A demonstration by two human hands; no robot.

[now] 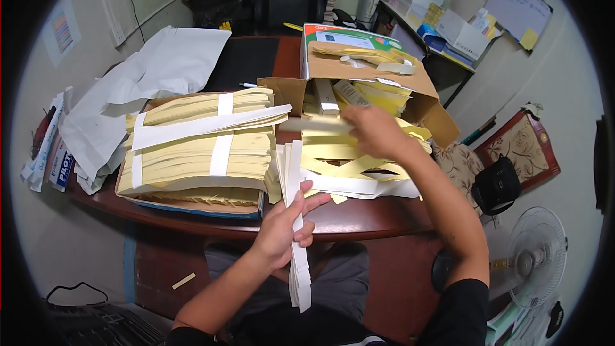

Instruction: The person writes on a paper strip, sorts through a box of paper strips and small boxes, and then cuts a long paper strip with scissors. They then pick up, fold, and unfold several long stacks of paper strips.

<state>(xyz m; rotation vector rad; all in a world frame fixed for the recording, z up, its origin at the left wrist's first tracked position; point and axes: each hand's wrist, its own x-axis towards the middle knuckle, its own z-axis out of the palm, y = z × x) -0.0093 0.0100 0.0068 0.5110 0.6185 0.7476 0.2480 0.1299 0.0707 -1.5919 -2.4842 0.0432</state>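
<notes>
Your left hand (282, 227) is nearest you, just off the near edge of the surface (359, 218), above your lap. Its grip is closed around a bundle of white strips (299, 285), fingers curled over the front and thumb behind. The strips stand almost upright. Their long axis runs from the surface edge down toward you, the top ends rise past your fingers and the longer part hangs below the hand.

Your right hand (375, 129) is stretched out well beyond that, over the far side of the loose pile (333, 148) of yellow sheets, close to the open front of the box (384, 80). It is blurred, so you cannot tell whether that grip is spread or pinching a sheet. The loose pile lies straight ahead of the strips and touches their upper ends. It sits between your two hands, and the right hand is the nearer one to its far edge.

Left of the pile, a banded stack (192, 154) of the same yellow sheets sits square to the near edge, with crumpled wrapper (147, 77) behind it toward the left corner.
</notes>
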